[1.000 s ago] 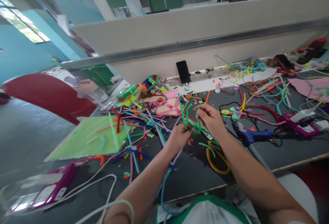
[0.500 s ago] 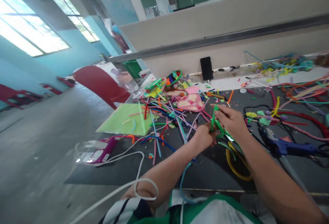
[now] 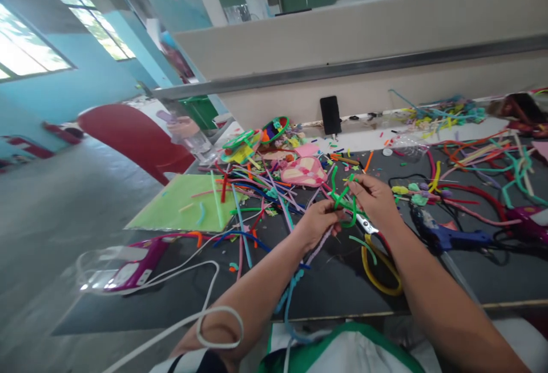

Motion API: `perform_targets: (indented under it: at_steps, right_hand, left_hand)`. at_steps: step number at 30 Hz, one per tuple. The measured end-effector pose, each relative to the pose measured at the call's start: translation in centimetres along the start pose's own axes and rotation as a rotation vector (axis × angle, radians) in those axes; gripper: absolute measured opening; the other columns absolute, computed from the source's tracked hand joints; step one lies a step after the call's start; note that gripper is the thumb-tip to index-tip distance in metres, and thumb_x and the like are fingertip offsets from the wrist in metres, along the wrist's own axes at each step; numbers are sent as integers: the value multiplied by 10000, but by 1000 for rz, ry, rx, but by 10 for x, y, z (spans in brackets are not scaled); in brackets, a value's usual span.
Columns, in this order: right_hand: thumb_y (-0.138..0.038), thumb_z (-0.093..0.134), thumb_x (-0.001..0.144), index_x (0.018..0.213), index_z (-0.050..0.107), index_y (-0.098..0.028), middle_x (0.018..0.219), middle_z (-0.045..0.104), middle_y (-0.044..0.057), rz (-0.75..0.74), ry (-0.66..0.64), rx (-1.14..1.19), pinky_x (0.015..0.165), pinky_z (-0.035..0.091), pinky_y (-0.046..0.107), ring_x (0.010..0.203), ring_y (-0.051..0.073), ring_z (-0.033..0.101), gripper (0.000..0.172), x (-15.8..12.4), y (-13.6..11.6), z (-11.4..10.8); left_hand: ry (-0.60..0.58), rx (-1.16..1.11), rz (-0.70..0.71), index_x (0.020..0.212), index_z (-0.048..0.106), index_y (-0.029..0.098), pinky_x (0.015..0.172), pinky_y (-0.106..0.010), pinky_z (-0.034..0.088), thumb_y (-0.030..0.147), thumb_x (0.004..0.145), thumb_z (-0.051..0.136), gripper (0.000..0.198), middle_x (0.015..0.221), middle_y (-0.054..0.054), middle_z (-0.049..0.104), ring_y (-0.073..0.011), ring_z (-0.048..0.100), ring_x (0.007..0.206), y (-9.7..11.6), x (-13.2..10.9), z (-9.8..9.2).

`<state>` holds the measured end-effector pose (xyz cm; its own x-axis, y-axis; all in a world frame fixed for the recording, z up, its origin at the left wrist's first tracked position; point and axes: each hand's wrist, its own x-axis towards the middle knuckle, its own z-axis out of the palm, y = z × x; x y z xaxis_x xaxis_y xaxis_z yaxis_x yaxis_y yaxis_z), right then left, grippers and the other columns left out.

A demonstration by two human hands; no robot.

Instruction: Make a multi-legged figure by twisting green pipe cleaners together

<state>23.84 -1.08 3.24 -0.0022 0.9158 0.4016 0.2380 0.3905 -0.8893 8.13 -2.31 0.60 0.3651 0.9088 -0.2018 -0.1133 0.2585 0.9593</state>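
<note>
Between my two hands is a bent green pipe cleaner (image 3: pixel 342 197), its strands crossing and looping. My left hand (image 3: pixel 319 221) pinches it from the lower left, fingers closed. On the upper right, my right hand (image 3: pixel 374 199) grips another part of it between thumb and fingertips. Scissors with yellow handles (image 3: pixel 382 273) lie on the dark table just below my right hand, blades partly under the green strands. A short pale green piece (image 3: pixel 363 247) rests beside them. Left of my hands spreads a pile of coloured pipe cleaners (image 3: pixel 274 190).
A pink patterned pouch (image 3: pixel 303 171) lies behind the pile. A blue glue gun (image 3: pixel 458 239) with cables is at right. A black phone (image 3: pixel 330 115) leans on the partition. At left are a green sheet (image 3: pixel 171 204), a purple device (image 3: pixel 145 261) and a white cable (image 3: pixel 216 281).
The green pipe cleaner now shows more crossing strands and spreads wider between my hands. My left hand has turned slightly. The view has swung a little to the right.
</note>
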Motion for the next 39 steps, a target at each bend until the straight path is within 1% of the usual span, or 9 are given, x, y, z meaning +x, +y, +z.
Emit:
perform_targets:
  at_steps: [4, 9, 15, 20, 23, 27, 32, 36, 39]
  right_hand:
    - [-369, 525, 871, 861, 638, -196, 463, 457, -62, 19, -16, -8, 467, 362, 222, 411, 95, 445, 207, 1, 1, -4]
    - [-374, 548, 863, 832, 621, -194, 461, 448, -67, 34, 22, 40, 441, 356, 217, 393, 90, 438, 196, 0, -4, -8]
    - [-374, 559, 866, 858, 622, -204, 746, 601, -16, -15, 35, 294, 414, 357, 217, 420, 62, 465, 182, 3, -6, -13]
    - [-351, 563, 872, 861, 618, -216, 745, 615, -18, -41, 15, 452, 405, 358, 213, 420, 59, 456, 146, 5, 0, -14]
    - [-325, 560, 880, 994, 622, -249, 727, 596, -30, -71, 12, 467, 399, 338, 207, 416, 53, 438, 150, 4, 0, -12]
    - [-301, 554, 887, 1214, 563, -315, 728, 569, -39, -105, 10, 403, 391, 308, 203, 411, 42, 391, 327, 2, -6, -8]
    - [-291, 547, 891, 1058, 662, -272, 736, 553, -23, -149, 53, 373, 399, 298, 206, 436, 40, 399, 204, 0, -7, -7]
    - [-274, 552, 887, 946, 663, -256, 726, 560, -26, -181, 132, 447, 400, 306, 204, 428, 41, 415, 127, 1, -3, -7]
    - [-298, 561, 875, 1013, 644, -277, 805, 599, -13, -160, 128, 488, 435, 385, 213, 475, 58, 472, 162, 3, -3, -8]
  left_hand:
    - [5, -33, -13, 825, 590, 118, 397, -172, 365, 279, 676, 731, 261, 702, -6, 606, -43, 493, 444, -2, 0, 1]
    - [29, -7, -8, 772, 582, 119, 379, -167, 315, 339, 693, 729, 276, 614, 15, 563, -31, 435, 411, -5, 2, -2]
    - [32, 23, -43, 710, 557, 123, 376, -162, 282, 260, 703, 683, 187, 642, -1, 571, -35, 457, 432, -14, 5, -4]
    - [21, 58, -47, 677, 543, 122, 365, -154, 245, 223, 725, 614, 132, 625, 6, 545, -22, 427, 414, -14, 6, -5]
    - [15, 56, -58, 680, 538, 125, 359, -150, 226, 209, 717, 610, 117, 620, 11, 535, -19, 413, 408, -16, 6, -4]
    - [17, 108, -50, 691, 550, 123, 356, -155, 228, 284, 750, 615, 183, 607, 10, 533, -22, 398, 402, -21, 7, -4]
    - [0, 170, -73, 734, 596, 114, 373, -165, 251, 334, 742, 647, 226, 592, 12, 536, -30, 408, 407, -23, 7, -5]
    - [-30, 217, -108, 832, 650, 100, 387, -161, 266, 301, 758, 619, 217, 591, 17, 527, -30, 412, 413, -21, 5, -1]
    - [-37, 205, -118, 842, 652, 94, 378, -161, 252, 291, 760, 605, 219, 569, 23, 510, -30, 400, 402, -17, 4, -1]
